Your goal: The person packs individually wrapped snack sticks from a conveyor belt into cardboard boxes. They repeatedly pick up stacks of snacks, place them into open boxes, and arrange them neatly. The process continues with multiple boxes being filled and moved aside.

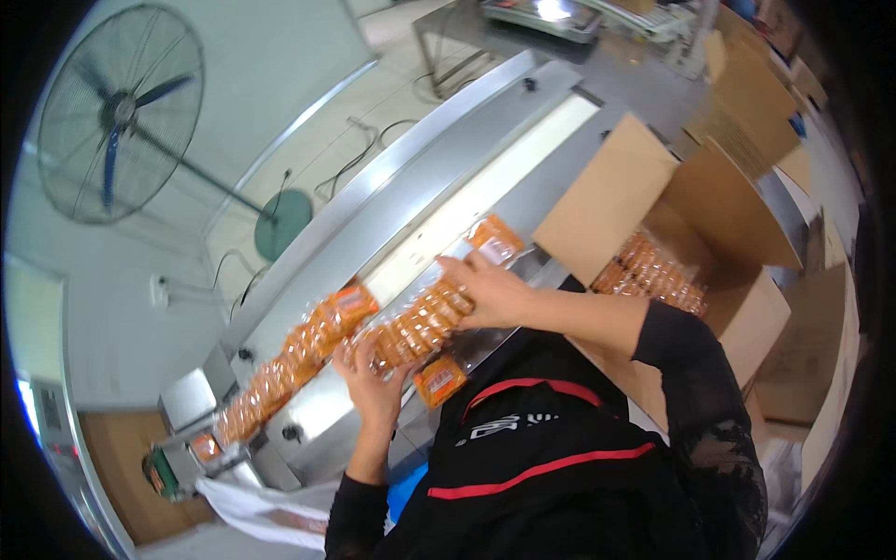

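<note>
Between my two hands is a row of clear-wrapped orange food packets (418, 327), standing on edge and pressed together. My left hand (371, 381) grips its lower left end, while my right hand (490, 290) closes around the upper right end. A longer row of the same packets (280, 374) leans along the white conveyor belt (490, 189), to the left of my hands. One packet (495, 239) lies flat just beyond my right hand. Another packet (439, 380) rests by the near metal edge, right of my left hand.
An open cardboard box (609, 203) at my right holds rows of packets (651, 273). More cartons (749, 98) stand behind it. A steel side rail (392, 164) runs along the belt's far side. Beyond it stands a pedestal fan (122, 112), with cables (357, 157) on the floor.
</note>
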`<action>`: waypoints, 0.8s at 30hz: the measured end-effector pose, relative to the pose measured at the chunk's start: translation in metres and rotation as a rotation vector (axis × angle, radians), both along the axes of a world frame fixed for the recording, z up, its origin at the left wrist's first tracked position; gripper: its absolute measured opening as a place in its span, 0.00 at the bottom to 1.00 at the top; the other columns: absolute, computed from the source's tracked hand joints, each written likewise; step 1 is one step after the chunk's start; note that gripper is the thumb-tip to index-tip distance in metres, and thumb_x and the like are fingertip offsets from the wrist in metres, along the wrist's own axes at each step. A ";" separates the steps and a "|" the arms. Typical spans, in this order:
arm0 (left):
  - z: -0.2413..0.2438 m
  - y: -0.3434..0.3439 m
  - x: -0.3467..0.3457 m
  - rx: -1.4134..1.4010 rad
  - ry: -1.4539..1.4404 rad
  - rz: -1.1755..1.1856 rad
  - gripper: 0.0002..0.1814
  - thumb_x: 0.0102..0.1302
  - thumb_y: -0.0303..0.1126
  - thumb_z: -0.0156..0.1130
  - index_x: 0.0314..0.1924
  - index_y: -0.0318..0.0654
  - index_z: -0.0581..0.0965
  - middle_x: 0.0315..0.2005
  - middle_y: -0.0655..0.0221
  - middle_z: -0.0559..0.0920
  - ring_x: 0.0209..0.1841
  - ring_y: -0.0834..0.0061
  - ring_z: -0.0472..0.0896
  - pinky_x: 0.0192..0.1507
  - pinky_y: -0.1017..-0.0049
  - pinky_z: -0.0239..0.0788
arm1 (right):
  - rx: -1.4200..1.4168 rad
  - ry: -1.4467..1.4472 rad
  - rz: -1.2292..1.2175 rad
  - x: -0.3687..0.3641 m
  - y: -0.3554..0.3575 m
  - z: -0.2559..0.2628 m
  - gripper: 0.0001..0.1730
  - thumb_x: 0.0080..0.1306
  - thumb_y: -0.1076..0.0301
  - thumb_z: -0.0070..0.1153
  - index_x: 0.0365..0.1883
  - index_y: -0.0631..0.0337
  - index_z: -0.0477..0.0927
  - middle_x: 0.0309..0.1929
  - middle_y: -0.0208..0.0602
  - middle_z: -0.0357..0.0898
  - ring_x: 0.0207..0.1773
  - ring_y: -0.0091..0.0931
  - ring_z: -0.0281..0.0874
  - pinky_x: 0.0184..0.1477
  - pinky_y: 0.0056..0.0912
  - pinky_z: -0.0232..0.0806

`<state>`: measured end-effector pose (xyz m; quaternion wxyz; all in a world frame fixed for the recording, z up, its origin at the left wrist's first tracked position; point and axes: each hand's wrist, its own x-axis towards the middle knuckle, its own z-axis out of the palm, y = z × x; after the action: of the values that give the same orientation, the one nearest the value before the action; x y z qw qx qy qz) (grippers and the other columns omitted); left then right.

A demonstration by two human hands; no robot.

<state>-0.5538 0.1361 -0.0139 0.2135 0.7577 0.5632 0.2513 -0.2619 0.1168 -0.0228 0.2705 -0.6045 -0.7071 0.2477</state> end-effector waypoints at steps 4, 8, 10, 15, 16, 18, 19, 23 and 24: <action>0.010 0.000 0.007 0.221 -0.056 -0.056 0.44 0.44 0.23 0.86 0.64 0.49 0.78 0.73 0.47 0.57 0.75 0.42 0.65 0.72 0.55 0.65 | -0.017 -0.002 -0.101 0.010 -0.023 0.055 0.60 0.53 0.60 0.80 0.80 0.52 0.58 0.61 0.62 0.67 0.60 0.55 0.76 0.59 0.51 0.76; 0.078 0.001 0.066 0.386 -0.221 -0.286 0.44 0.43 0.21 0.86 0.63 0.49 0.78 0.73 0.49 0.56 0.76 0.46 0.62 0.74 0.53 0.60 | 0.331 -0.005 -0.350 0.055 -0.094 0.106 0.58 0.53 0.62 0.79 0.80 0.48 0.60 0.67 0.57 0.64 0.64 0.54 0.74 0.61 0.52 0.76; 0.102 -0.003 0.114 0.447 -0.318 -0.454 0.42 0.43 0.25 0.87 0.61 0.49 0.78 0.73 0.49 0.57 0.76 0.46 0.62 0.74 0.54 0.60 | 0.517 -0.160 -0.529 0.078 -0.141 0.129 0.59 0.51 0.64 0.80 0.79 0.52 0.60 0.68 0.57 0.64 0.66 0.53 0.72 0.62 0.51 0.75; 0.108 -0.028 0.262 0.475 -0.502 -0.962 0.37 0.47 0.35 0.89 0.59 0.50 0.81 0.71 0.50 0.59 0.74 0.44 0.63 0.71 0.53 0.64 | 0.660 -0.326 -0.981 0.130 -0.267 0.113 0.61 0.46 0.73 0.78 0.79 0.62 0.61 0.70 0.57 0.64 0.71 0.51 0.68 0.71 0.49 0.67; 0.107 -0.036 0.292 0.493 -0.485 -1.031 0.36 0.48 0.36 0.88 0.59 0.50 0.81 0.70 0.50 0.60 0.74 0.43 0.63 0.70 0.52 0.65 | 0.660 -0.367 -1.052 0.139 -0.283 0.105 0.60 0.47 0.74 0.78 0.79 0.62 0.60 0.70 0.56 0.64 0.71 0.50 0.68 0.71 0.48 0.66; 0.091 -0.050 0.347 0.497 -0.464 -1.135 0.35 0.50 0.38 0.86 0.59 0.51 0.80 0.70 0.48 0.60 0.73 0.41 0.63 0.69 0.52 0.67 | 0.635 -0.393 -1.183 0.155 -0.308 0.088 0.60 0.48 0.75 0.77 0.79 0.62 0.60 0.70 0.55 0.65 0.71 0.49 0.69 0.72 0.48 0.66; 0.081 -0.056 0.368 0.452 -0.449 -1.166 0.35 0.50 0.38 0.86 0.59 0.52 0.80 0.70 0.48 0.60 0.73 0.41 0.64 0.69 0.53 0.67 | 0.614 -0.376 -1.243 0.162 -0.317 0.078 0.60 0.48 0.75 0.77 0.79 0.62 0.60 0.70 0.54 0.65 0.71 0.48 0.69 0.71 0.47 0.66; 0.056 -0.072 0.425 0.328 -0.421 -1.268 0.35 0.50 0.37 0.85 0.60 0.55 0.79 0.70 0.49 0.61 0.71 0.42 0.66 0.68 0.54 0.68 | 0.519 -0.342 -1.393 0.185 -0.339 0.045 0.59 0.50 0.72 0.79 0.79 0.61 0.60 0.69 0.54 0.66 0.69 0.49 0.70 0.70 0.47 0.68; 0.046 -0.070 0.435 0.324 -0.421 -1.287 0.35 0.50 0.37 0.85 0.60 0.57 0.79 0.71 0.50 0.61 0.71 0.43 0.66 0.68 0.54 0.69 | 0.481 -0.349 -1.422 0.187 -0.339 0.039 0.59 0.50 0.70 0.79 0.79 0.60 0.60 0.69 0.54 0.66 0.69 0.49 0.70 0.69 0.48 0.69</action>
<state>-0.1183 0.0662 0.0322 0.3089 0.8984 -0.0956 0.2970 -0.0749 -0.2225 0.0159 0.3733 -0.8684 -0.2155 -0.2452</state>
